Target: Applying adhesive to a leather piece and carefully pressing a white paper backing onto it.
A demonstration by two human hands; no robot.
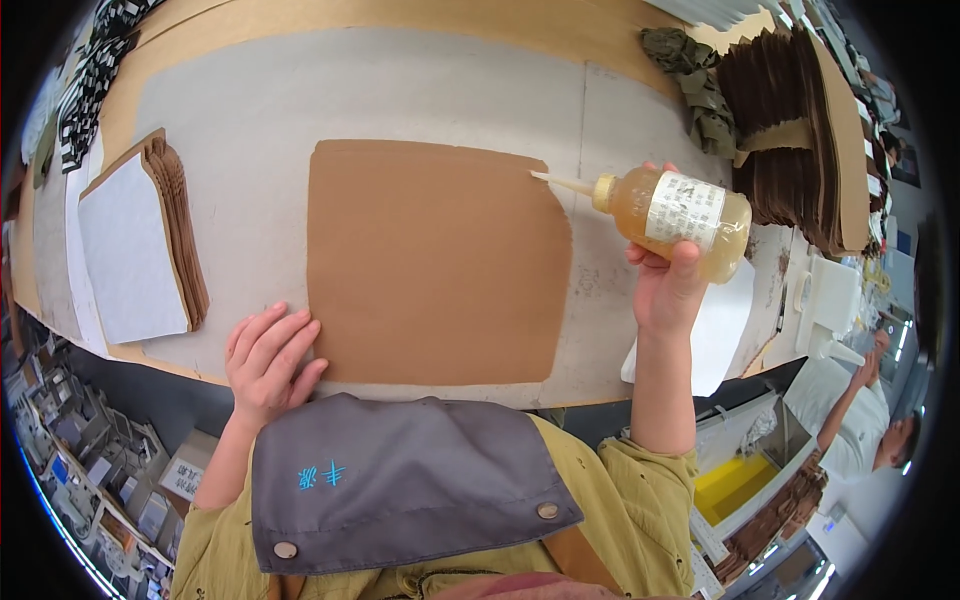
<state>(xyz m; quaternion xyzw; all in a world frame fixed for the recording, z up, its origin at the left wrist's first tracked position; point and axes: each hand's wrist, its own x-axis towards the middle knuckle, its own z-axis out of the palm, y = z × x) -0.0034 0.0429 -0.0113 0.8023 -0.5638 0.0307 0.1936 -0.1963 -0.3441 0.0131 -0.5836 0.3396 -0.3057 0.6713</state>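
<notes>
Your right hand (668, 292) is wrapped around a clear plastic bottle (690, 217) of amber liquid, thumb on the near side, with the bottle tipped almost flat. Its thin nozzle (572, 184) points left, its tip at the upper right corner of the brown sheet (437, 270); you cannot tell from here whether it touches. The sheet lies flat on the grey tabletop (240, 180) in front of you, its near edge running close beside the tabletop's front edge and its upper right side cut at a slant.

Your left hand (268, 362) is unclenched and holds nothing, fingers loosely bent with their tips at the sheet's left edge, near the lower left corner.

To your left, a strip of grey surface separates the sheet from a pile of pieces (135, 250) with a white face on top. A wider band runs beyond the sheet's far edge. On your right there is less room: a white sheet (722, 335) lies beside your right forearm, and farther back a thick stack of brown pieces (775, 90) stands beside crumpled green cloth (695, 85), just past the bottle's base.
</notes>
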